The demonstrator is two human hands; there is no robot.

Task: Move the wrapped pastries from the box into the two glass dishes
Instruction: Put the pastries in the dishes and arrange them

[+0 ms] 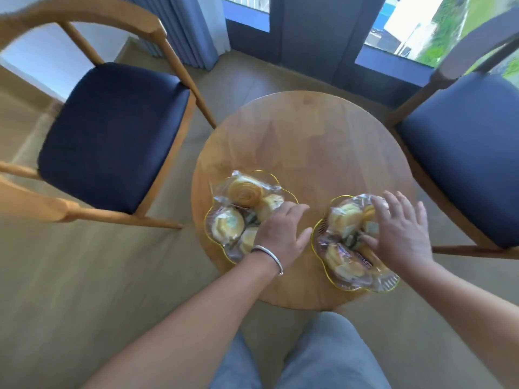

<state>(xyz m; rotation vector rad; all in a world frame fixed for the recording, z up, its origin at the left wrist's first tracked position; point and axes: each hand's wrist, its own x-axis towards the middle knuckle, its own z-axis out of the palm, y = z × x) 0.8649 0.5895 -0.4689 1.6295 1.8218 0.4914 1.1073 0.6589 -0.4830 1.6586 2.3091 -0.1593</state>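
Pale wood flooring (84,276) spreads under everything you see, with blue curtains (193,29) and a dark-framed window (309,37) at the far side. At your far left stands a wooden chair (112,136) with a navy seat, well apart from the round wooden counter (303,141) in the middle.

On the counter's near left sits the left glass dish (207,217), scalloped and gold-rimmed, heaped with wrapped pastries (227,226) in clear plastic. Your left hand (280,231) rests palm down over that dish's right side, fingers spread and reaching toward the gap between the two dishes; its grip is open and flat, closed on nothing you can make out. A silver bangle (269,258) circles that wrist.

Just beside it, on the near right of the counter, the right glass dish (317,228) holds its own pile of wrapped buns (344,217), some wrappers spilling over the near rim. Your right hand (401,234) lies over this pile with fingers splayed, thumb tucked down among the wrappers; the grip is loose and open, pressing rather than pinching.

At the far right a second navy-seated chair (463,153) stands near the counter. Your knees in light jeans (309,355) show at the bottom.
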